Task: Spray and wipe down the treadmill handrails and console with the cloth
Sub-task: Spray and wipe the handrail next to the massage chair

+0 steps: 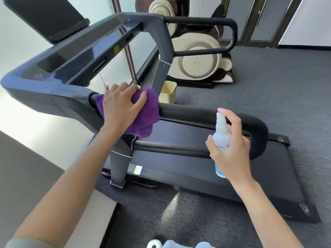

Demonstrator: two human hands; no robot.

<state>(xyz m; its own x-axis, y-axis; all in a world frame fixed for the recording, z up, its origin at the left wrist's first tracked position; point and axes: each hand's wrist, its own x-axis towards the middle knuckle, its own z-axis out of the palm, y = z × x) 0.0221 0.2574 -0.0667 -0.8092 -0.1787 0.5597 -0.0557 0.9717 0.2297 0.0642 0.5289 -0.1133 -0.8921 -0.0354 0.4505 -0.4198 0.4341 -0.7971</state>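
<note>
A dark grey treadmill fills the view, its glossy console [80,56] at upper left. The near black foam handrail [193,114] loops round to the right. My left hand [120,106] presses a purple cloth [146,115] onto that handrail where it meets the console arm. My right hand [232,147] holds a small clear spray bottle [221,135] upright beside the rail's curved end, index finger resting on the white nozzle. The far handrail [215,21] loops at upper right. The running belt [197,158] lies below.
A cream and brown massage chair [197,61] stands behind the treadmill. A small cream bin [168,92] sits by the far upright. Grey carpet [277,97] spreads to the right. A white roll [154,245] shows at the bottom edge.
</note>
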